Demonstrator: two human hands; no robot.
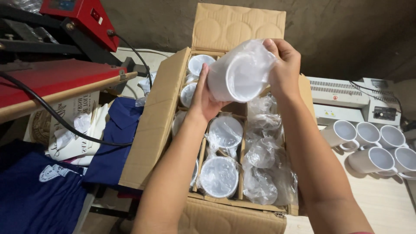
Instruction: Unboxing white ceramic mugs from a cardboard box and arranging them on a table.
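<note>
Workbench of pale wood point(381, 203), dim bare wall behind. Lower centre: an open cardboard box point(151, 130) with divided cells, holding plastic-bagged white mugs point(219, 175) and loose empty bags point(264, 173). Above it, mid-frame, the left hand point(203, 99) cups a bagged mug point(238, 71) from beneath; the right hand point(284, 69) pinches its plastic wrap. Right: unwrapped mugs point(372, 147). Upper left: red heat press point(56, 73).
</note>
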